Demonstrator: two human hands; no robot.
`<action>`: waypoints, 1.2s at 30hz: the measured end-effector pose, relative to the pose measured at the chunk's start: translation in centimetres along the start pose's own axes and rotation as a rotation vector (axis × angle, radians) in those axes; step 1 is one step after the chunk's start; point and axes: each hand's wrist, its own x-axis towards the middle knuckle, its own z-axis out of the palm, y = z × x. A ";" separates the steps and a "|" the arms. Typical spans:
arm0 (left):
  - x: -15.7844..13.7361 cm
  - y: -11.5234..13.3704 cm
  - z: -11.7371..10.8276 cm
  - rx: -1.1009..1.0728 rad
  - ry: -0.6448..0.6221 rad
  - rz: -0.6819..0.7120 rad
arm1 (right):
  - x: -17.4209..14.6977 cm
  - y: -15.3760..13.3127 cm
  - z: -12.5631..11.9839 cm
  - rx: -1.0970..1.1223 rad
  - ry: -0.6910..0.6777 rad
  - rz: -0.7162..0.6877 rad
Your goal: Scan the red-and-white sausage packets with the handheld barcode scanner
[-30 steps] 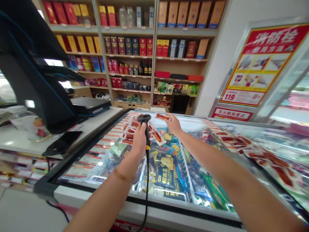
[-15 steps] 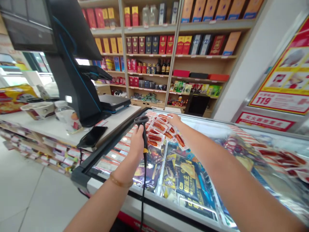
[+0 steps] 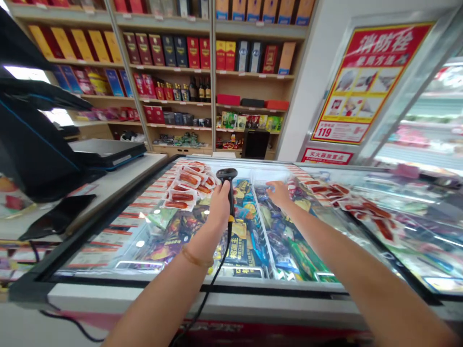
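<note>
My left hand (image 3: 220, 202) is wrapped round the handle of a black barcode scanner (image 3: 231, 200), whose cord hangs down over the freezer's front. The scanner head is upright above the glass. My right hand (image 3: 280, 193) is over the middle of the chest freezer (image 3: 144, 290), fingers loosely apart with nothing seen in them. To the left of the scanner, vacuum-packed sausages (image 3: 182, 196) lie in a pile on the glass lid. More sausage packs (image 3: 365, 207) are spread to the right of my right hand. Bagged frozen goods (image 3: 238, 241) show through the glass.
At the left, a counter carries a black scale (image 3: 108, 148) and a dark phone-like slab (image 3: 60, 214). Behind the freezer are shelves (image 3: 173, 70) of boxes and bottles. A red and yellow sign (image 3: 372, 82) hangs on the right wall.
The view has turned right. My right hand has left the left sausage pile and moved right across the freezer. My left hand still holds the scanner, now right of that pile.
</note>
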 end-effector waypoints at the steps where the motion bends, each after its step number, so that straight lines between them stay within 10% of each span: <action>1: -0.2 -0.5 1.0 0.006 -0.021 -0.007 | -0.6 1.8 -0.7 -0.057 0.005 0.023; 8: -1.0 -4.4 2.7 0.141 -0.123 -0.029 | -2.9 10.0 -3.9 -0.360 0.044 0.220; 22: -1.2 -6.1 2.0 0.270 -0.188 -0.068 | 0.7 13.6 -1.7 -0.212 0.121 0.332; 36: -1.7 -6.2 1.9 0.340 -0.279 -0.037 | -3.2 0.6 -4.8 -0.117 -0.067 -0.136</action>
